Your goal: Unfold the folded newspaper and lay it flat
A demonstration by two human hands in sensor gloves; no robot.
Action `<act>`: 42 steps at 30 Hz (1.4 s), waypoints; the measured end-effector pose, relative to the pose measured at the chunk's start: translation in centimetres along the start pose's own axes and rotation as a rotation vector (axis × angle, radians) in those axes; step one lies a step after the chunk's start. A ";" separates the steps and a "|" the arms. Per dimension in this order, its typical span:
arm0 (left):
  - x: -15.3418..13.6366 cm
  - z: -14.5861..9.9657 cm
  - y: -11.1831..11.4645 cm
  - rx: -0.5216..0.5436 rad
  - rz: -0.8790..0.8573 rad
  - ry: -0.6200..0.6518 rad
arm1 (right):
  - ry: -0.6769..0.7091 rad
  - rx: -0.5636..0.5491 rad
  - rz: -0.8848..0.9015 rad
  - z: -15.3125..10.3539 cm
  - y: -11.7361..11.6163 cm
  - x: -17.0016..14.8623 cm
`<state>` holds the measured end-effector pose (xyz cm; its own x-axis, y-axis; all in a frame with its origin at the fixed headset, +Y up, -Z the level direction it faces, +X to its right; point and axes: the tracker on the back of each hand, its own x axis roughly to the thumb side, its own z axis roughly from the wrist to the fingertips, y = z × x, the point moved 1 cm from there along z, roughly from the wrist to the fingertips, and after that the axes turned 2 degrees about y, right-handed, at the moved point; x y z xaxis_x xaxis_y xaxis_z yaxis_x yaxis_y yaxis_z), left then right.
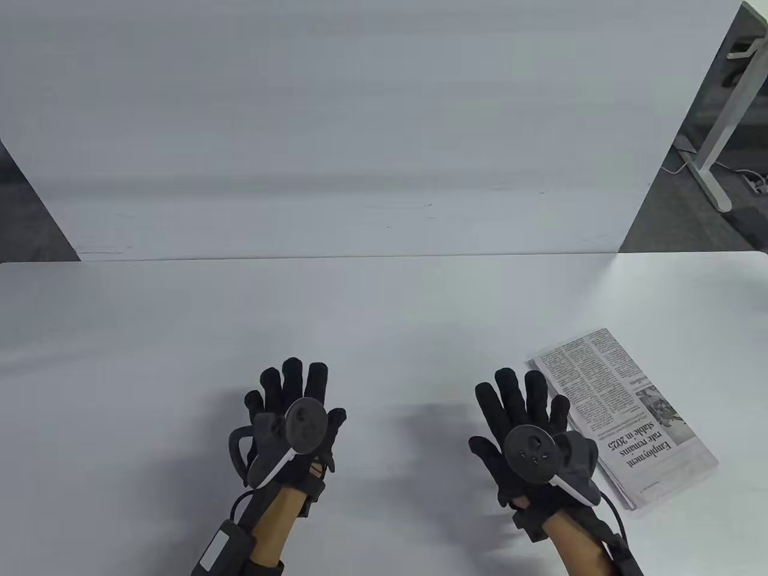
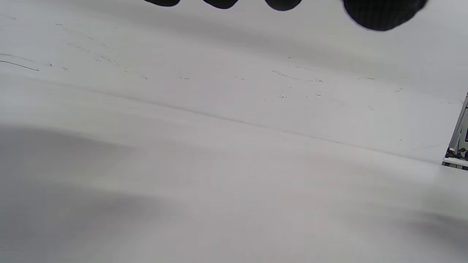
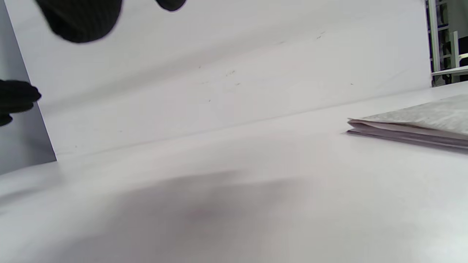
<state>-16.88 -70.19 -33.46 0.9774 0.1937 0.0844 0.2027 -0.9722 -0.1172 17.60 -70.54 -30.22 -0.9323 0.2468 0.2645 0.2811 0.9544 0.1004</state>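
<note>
A folded newspaper (image 1: 624, 414) lies flat on the white table (image 1: 384, 312) at the right, headline side up. It also shows in the right wrist view (image 3: 420, 124) as a thin stack of pages. My right hand (image 1: 522, 408) hovers just left of it with fingers spread, holding nothing; the tracker side overlaps the paper's near left edge. My left hand (image 1: 294, 396) is over the table's middle left, fingers spread and empty. In the wrist views only fingertips (image 2: 380, 14) (image 3: 84, 18) show at the top edge.
A white upright board (image 1: 360, 120) stands behind the table along its far edge. A white desk leg (image 1: 720, 144) and cables stand on the floor at the far right.
</note>
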 end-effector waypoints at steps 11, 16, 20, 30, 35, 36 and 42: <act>-0.1 0.0 0.0 -0.009 -0.026 -0.010 | -0.060 0.018 0.047 0.4 -0.2 -2.3; -0.1 0.2 0.9 -0.050 -0.035 -0.019 | -0.156 0.004 0.097 0.2 1.0 -5.2; -0.2 0.3 1.1 -0.059 -0.006 -0.030 | -0.306 -0.086 0.200 -0.4 4.5 -10.2; -0.5 0.5 0.9 -0.065 -0.023 -0.027 | -0.774 -0.164 0.173 -1.9 6.6 -24.1; -1.0 0.7 1.2 -0.082 -0.022 -0.046 | -0.908 -0.029 0.170 -3.2 3.6 -27.2; -1.2 0.7 1.3 -0.083 -0.019 -0.051 | -0.927 0.019 0.155 -3.3 3.0 -27.7; -1.5 0.8 1.9 -0.111 -0.012 -0.064 | -0.985 0.186 0.229 -4.0 1.0 -29.1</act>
<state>-17.96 -72.21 -34.56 0.9776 0.2095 0.0213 0.2097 -0.9778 -0.0058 45.93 -77.45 -33.94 -0.6569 0.3745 -0.6544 0.5143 0.8572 -0.0258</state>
